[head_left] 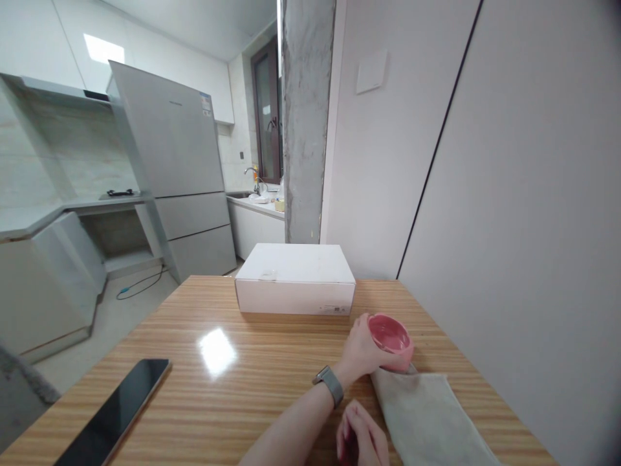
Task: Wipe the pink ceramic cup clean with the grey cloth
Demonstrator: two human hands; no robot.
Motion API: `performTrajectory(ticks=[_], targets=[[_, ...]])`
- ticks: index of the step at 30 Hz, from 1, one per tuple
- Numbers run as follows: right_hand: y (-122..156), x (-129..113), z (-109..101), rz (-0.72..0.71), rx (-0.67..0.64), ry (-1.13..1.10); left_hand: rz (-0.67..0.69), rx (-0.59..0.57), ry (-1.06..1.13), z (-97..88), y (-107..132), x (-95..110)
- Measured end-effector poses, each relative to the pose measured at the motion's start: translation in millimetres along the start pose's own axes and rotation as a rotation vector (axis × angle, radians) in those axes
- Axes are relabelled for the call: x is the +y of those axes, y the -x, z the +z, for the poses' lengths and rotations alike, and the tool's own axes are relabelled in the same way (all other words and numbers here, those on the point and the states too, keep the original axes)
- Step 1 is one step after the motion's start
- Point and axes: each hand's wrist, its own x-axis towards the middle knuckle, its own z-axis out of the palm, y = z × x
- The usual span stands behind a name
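Observation:
My left hand, with a grey-banded watch on its wrist, holds a small pink bowl from the left side. The thumb lies across the bowl's near side, and the fingers reach around its far left. The bowl looks hollow, with its opening facing up and slightly towards me. Just below it, a folded grey-green cloth lies on the table; whether the bowl touches it I cannot tell. Low in the view, my right hand is curled closed beside the left forearm, with nothing visible in it.
A white box stands at the far edge of the wood-grain table. A dark phone lies at the left. Beyond are a wall panel on the right, a concrete pillar and a fridge.

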Motion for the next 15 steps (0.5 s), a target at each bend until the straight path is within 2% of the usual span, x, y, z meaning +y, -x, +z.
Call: performTrajectory(ticks=[3, 6, 8, 11, 13, 15], targets=[[0.4, 0.1, -0.7, 0.012, -0.014, -0.016, 0.028, 0.085, -0.070, -4.1, 5.9, 3.7], [0.2, 0.3, -1.2, 0.013, -0.032, -0.037, 0.030, 0.131, -0.014, -27.0, 17.7, 8.7], [-0.1, 0.7, -1.3, 0.006, -0.042, -0.035, 0.022, 0.178, 0.046, -53.7, 28.3, 10.4], [-0.2, 2.2, -1.8, 0.018, -0.052, -0.006, -0.012, 0.313, 0.044, -106.4, 47.8, 9.7], [-0.1, 3.6, -2.2, 0.024, -0.057, 0.008, -0.059, 0.404, -0.006, -144.9, 61.7, 6.2], [0.0, 4.8, -2.6, 0.032, -0.056, 0.007, -0.154, 0.543, -0.116, -182.2, 75.6, -1.0]])
